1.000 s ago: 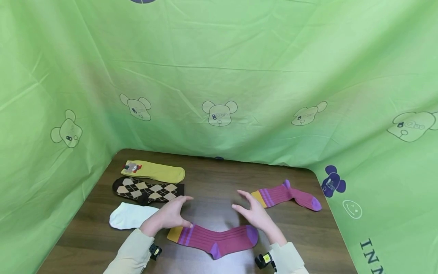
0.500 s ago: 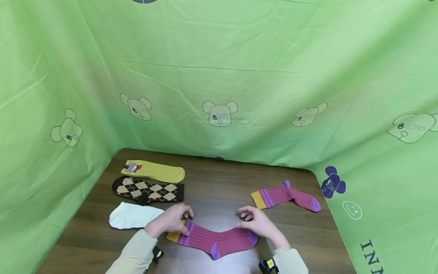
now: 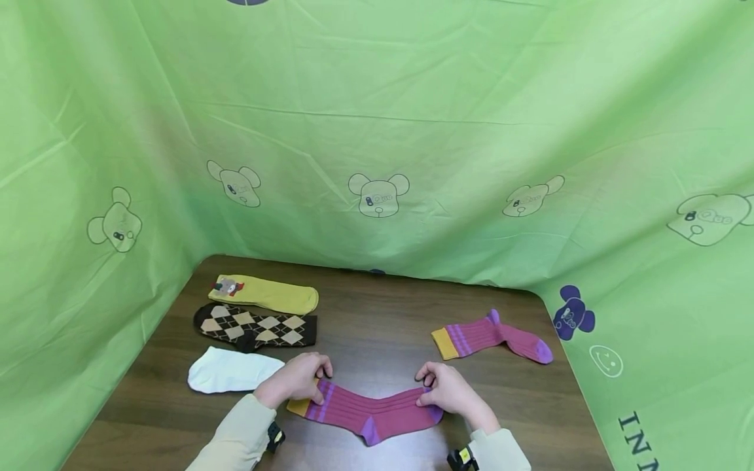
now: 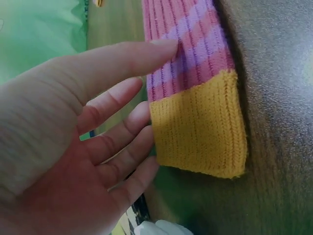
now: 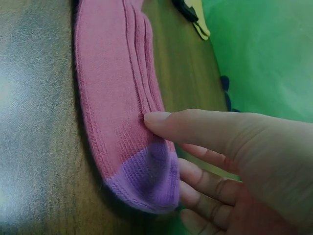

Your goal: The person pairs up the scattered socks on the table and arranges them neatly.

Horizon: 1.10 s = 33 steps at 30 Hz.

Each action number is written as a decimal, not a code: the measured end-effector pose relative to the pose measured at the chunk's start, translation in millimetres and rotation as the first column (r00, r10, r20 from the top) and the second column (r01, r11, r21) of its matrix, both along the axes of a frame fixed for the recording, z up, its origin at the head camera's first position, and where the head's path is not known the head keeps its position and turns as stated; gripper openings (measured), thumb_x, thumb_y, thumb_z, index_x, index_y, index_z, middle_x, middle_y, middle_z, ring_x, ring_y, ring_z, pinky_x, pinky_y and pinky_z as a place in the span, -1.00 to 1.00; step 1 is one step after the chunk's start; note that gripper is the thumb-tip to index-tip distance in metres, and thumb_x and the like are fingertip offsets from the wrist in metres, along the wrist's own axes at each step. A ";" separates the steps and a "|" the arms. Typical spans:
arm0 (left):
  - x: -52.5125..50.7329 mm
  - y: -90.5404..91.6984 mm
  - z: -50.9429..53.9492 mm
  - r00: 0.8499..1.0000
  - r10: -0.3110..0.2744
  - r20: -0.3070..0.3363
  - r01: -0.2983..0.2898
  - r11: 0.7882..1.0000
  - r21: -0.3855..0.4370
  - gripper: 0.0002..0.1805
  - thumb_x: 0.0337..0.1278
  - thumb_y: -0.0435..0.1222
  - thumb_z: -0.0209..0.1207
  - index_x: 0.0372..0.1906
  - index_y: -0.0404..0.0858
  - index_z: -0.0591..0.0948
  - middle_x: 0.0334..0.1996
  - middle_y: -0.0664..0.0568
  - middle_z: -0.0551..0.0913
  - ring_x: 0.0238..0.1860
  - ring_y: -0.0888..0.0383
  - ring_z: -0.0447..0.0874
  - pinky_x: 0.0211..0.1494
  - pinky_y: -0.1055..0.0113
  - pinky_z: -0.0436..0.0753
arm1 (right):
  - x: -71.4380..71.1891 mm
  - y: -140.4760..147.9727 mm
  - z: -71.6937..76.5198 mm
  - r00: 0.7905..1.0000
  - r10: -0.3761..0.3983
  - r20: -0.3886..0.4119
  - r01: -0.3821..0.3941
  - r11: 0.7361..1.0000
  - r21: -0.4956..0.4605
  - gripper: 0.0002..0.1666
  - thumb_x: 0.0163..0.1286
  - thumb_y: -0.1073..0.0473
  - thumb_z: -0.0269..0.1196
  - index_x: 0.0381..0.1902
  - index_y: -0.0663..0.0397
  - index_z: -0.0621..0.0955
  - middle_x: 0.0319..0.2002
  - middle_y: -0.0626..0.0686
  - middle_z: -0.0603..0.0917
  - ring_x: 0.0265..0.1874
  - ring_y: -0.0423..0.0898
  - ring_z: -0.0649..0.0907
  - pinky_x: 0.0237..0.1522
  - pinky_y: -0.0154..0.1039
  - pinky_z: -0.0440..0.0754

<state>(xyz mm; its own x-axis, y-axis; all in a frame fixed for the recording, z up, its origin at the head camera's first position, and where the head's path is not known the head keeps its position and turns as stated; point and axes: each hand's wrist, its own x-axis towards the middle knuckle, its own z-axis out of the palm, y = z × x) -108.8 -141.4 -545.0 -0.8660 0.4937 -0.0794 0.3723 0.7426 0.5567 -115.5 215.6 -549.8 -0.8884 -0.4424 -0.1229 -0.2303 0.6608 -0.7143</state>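
A magenta sock [image 3: 389, 415] with a yellow cuff and purple heel and toe lies flat across the front of the table. At its cuff end, my left hand [image 3: 302, 378] grips the far edge, thumb on the purple stripes and fingers along the side, as the left wrist view shows close up. My right hand [image 3: 449, 390] holds the toe end likewise; in the right wrist view its thumb presses the knit just above the purple toe [image 5: 146, 178]. How far the fingertips reach beneath the sock is hidden.
A matching magenta sock [image 3: 477, 337] lies at the right of the wooden table [image 3: 365, 314]. Along the left are a yellow sock [image 3: 271, 295], a black argyle sock [image 3: 259, 327] and a white sock [image 3: 230, 371]. Green cloth [image 3: 377, 144] hangs around the back and sides.
Both hands have come down from above the table onto the sock's two ends, and their fingers have closed in at its far edge. The socks lie where they were.
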 end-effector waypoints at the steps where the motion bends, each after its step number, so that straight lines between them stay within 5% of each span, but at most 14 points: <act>1: 0.1 0.2 -0.5 1.000 0.001 -0.003 -0.001 1.000 -0.007 -0.48 -0.55 -0.33 0.66 -0.32 -0.13 0.61 -0.43 0.13 0.48 -0.38 0.23 0.40 -0.27 0.26 0.49 | 0.1 0.2 -0.7 1.000 0.000 -0.005 0.000 1.000 0.007 -0.52 -0.12 0.29 0.63 -0.23 0.13 0.64 -0.40 0.02 0.56 -0.49 -0.21 0.49 -0.38 -0.26 0.47; 19: -0.3 -5.4 -7.2 0.996 0.077 -0.055 -0.082 0.992 -0.093 -0.51 -0.48 -0.15 0.66 -0.62 -0.04 0.46 -0.60 0.22 0.42 -0.49 0.20 0.40 -0.41 0.25 0.47 | 3.8 3.6 -4.5 0.997 0.036 -0.069 -0.032 0.998 0.059 -0.68 -0.05 0.23 0.59 -0.54 0.02 0.59 -0.62 -0.21 0.51 -0.61 -0.32 0.44 -0.49 -0.30 0.43; 27: -5.2 -7.5 -2.2 0.992 0.120 -0.045 -0.123 0.989 -0.078 -0.52 -0.15 -0.16 0.58 -0.58 -0.06 0.40 -0.61 0.20 0.38 -0.50 0.20 0.37 -0.40 0.24 0.42 | 1.4 5.7 -2.7 0.999 0.010 -0.049 -0.009 1.000 0.020 -0.67 0.16 0.28 0.48 -0.45 0.04 0.48 -0.57 -0.15 0.47 -0.58 -0.27 0.43 -0.49 -0.29 0.40; 33: -10.8 -11.6 1.1 0.986 0.169 0.000 -0.169 0.983 -0.066 -0.55 -0.19 -0.30 0.58 -0.50 -0.08 0.42 -0.54 0.15 0.44 -0.45 0.15 0.40 -0.36 0.21 0.44 | -1.1 6.9 -2.8 0.999 -0.011 -0.035 0.012 1.000 0.011 -0.72 0.20 0.36 0.42 -0.38 0.05 0.48 -0.53 -0.11 0.50 -0.54 -0.22 0.46 -0.47 -0.27 0.44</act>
